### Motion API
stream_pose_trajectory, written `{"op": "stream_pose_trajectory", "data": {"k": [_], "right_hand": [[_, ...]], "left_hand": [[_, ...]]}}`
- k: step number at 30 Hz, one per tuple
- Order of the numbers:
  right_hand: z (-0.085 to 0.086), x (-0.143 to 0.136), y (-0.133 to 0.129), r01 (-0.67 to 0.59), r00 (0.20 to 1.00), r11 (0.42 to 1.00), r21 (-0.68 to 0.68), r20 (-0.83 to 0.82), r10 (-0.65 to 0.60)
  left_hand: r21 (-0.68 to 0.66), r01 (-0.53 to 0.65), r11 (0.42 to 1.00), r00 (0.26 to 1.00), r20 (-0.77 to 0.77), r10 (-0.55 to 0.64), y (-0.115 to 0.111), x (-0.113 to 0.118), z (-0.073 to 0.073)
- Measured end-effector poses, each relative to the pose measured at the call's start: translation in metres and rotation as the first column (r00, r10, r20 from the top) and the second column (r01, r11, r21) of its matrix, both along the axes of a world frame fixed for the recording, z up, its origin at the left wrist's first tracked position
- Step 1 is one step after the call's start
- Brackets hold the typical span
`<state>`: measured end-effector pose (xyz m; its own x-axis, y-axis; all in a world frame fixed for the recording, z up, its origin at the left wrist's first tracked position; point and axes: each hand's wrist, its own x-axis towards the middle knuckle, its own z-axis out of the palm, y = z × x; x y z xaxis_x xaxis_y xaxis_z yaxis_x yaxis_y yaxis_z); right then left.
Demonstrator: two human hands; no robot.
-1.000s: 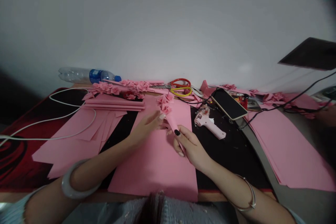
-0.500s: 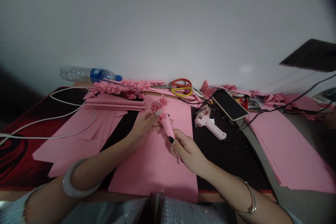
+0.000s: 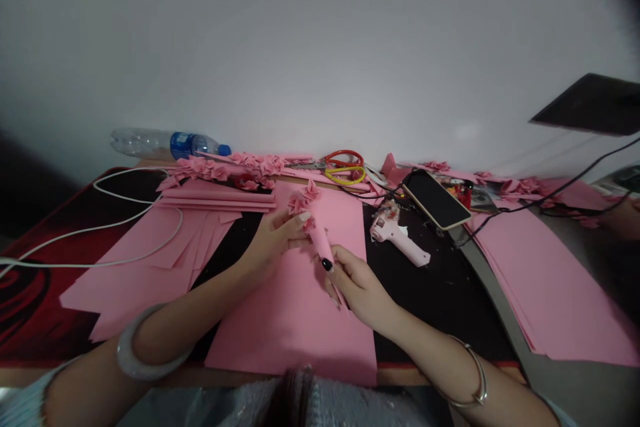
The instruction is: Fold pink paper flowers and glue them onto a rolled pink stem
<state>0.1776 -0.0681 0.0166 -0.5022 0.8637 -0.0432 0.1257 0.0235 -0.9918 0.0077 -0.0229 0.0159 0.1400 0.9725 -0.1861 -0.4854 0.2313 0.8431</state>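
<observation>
A pink paper flower [image 3: 305,201] with a rolled paper cone as its stem is held up over a large pink paper sheet [image 3: 280,333]. My left hand [image 3: 277,240] closes on the upper part, its thumb on the petals just above the cone. Lower down, my right hand [image 3: 353,280] is wrapped around the narrow part of the cone, with the dark-nailed thumb lying along its front. The cone's pointed tip sticks out below the right fingers. Some fingers of both hands are hidden behind the paper.
A pale pink glue gun [image 3: 400,240] lies right of the sheet, beside a phone [image 3: 436,200]. Scissors [image 3: 345,167], paper flowers [image 3: 200,167] and a plastic bottle [image 3: 150,142] line the wall. A white cable [image 3: 125,261] crosses papers at left; another pink stack [image 3: 560,287] is at right.
The left thumb has shifted slightly onto the petals, and more of the lower flower cluster shows. The flower has turned a little in my hands; the right hand keeps its hold.
</observation>
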Motion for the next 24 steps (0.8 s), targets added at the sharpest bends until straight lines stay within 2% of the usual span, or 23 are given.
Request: {"op": "stream_pose_trajectory", "data": {"k": [24], "right_hand": [[-0.0018, 0.0012, 0.0008, 0.004, 1.0, 0.999, -0.032, -0.013, -0.005]], "left_hand": [[0.027, 0.004, 1.0, 0.998, -0.066, -0.002, -0.0001, -0.0008, -0.0008]]}}
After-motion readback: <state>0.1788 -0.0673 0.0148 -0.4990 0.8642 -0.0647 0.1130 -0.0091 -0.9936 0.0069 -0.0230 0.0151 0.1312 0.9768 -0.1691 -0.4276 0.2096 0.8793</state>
